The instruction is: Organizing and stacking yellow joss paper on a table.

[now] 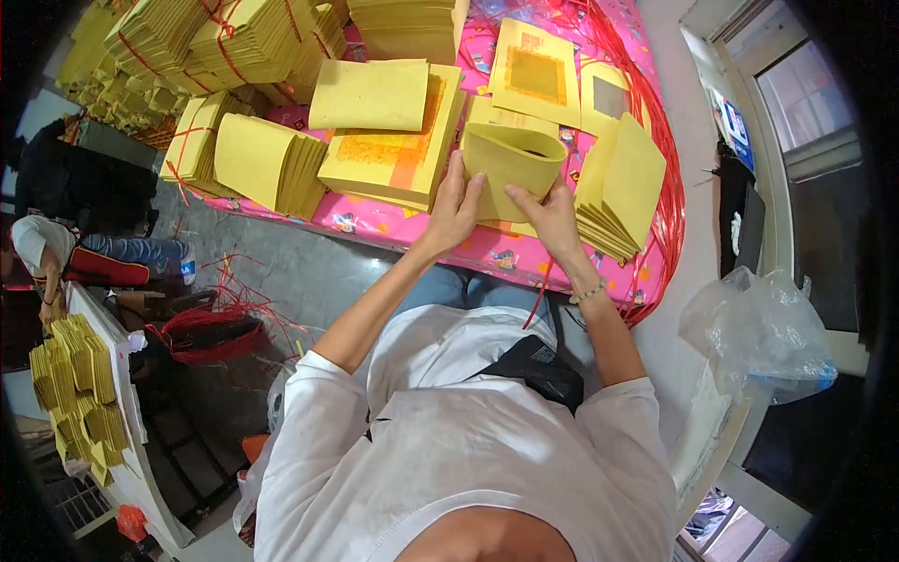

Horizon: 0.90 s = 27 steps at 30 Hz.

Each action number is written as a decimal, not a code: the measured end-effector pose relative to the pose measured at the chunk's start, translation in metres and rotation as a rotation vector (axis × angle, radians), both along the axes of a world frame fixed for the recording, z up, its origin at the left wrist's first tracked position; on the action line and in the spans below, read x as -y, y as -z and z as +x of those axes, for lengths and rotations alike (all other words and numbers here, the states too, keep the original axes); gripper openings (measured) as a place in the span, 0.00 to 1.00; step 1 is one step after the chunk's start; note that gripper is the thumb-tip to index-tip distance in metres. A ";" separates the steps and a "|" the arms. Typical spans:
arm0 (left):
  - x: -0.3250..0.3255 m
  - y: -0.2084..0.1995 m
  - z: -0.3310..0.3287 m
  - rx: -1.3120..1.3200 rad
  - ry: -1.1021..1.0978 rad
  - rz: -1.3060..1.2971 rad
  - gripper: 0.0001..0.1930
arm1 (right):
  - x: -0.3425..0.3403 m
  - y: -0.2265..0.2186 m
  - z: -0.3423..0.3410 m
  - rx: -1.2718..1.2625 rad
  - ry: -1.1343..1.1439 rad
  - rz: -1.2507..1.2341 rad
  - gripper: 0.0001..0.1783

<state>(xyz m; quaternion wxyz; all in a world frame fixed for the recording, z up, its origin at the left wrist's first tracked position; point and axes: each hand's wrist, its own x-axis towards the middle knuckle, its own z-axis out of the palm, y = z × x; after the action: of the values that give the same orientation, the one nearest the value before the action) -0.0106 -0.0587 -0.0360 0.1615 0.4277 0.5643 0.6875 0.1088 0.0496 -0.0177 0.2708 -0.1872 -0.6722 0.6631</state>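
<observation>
Between my two hands a yellow paper sheet [510, 169] is bent over into a loop, its upper edge curving open. My left hand [456, 204] grips its left side, thumb on the front face. On the right side, my right hand [549, 212] holds it the same way, thumb in front and fingers behind. Just left of my left hand lies a thick stack of yellow paper [393, 173] with an orange print, a folded piece [370, 96] resting on top. Right of my right hand, several folded yellow papers [626, 192] lean together in a fanned pile.
A pink patterned cloth [375, 217] covers the table. Tied yellow bundles [234, 42] fill its back left; red plastic strands [667, 187] run down its right edge. A printed sheet [536, 73] lies behind my hands. At far left, a person [56, 248] stands by a table with yellow bundles.
</observation>
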 end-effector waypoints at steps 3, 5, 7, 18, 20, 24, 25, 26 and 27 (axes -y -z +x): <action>0.002 -0.010 -0.002 0.019 0.034 -0.035 0.14 | -0.001 -0.009 0.000 0.032 -0.005 -0.025 0.23; 0.003 -0.021 -0.005 0.126 0.100 -0.034 0.15 | 0.001 -0.017 0.000 -0.016 0.014 -0.002 0.23; 0.005 -0.040 -0.007 0.223 0.164 -0.055 0.15 | 0.004 -0.026 0.001 -0.060 0.034 0.013 0.22; 0.005 -0.085 -0.014 0.521 0.277 -0.234 0.20 | 0.003 -0.055 -0.005 -0.083 0.003 -0.340 0.21; 0.003 -0.085 -0.016 0.545 0.264 -0.268 0.20 | 0.001 -0.056 -0.006 -0.060 0.002 -0.374 0.21; 0.000 -0.089 -0.017 0.575 0.270 -0.260 0.19 | -0.003 -0.054 -0.006 -0.067 -0.031 -0.452 0.22; 0.000 -0.091 -0.018 0.596 0.267 -0.285 0.19 | -0.004 -0.053 -0.007 -0.062 -0.036 -0.461 0.23; 0.000 -0.092 -0.018 0.616 0.266 -0.310 0.19 | -0.005 -0.052 -0.007 -0.062 -0.034 -0.463 0.23; -0.001 -0.093 -0.018 0.616 0.267 -0.311 0.19 | -0.005 -0.051 -0.007 -0.066 -0.033 -0.461 0.23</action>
<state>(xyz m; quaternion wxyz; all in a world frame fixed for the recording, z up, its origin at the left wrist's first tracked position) -0.0291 -0.0578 0.0571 0.4754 0.2406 0.5262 0.6628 0.1017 0.0547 0.0335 0.2320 -0.2112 -0.4968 0.8091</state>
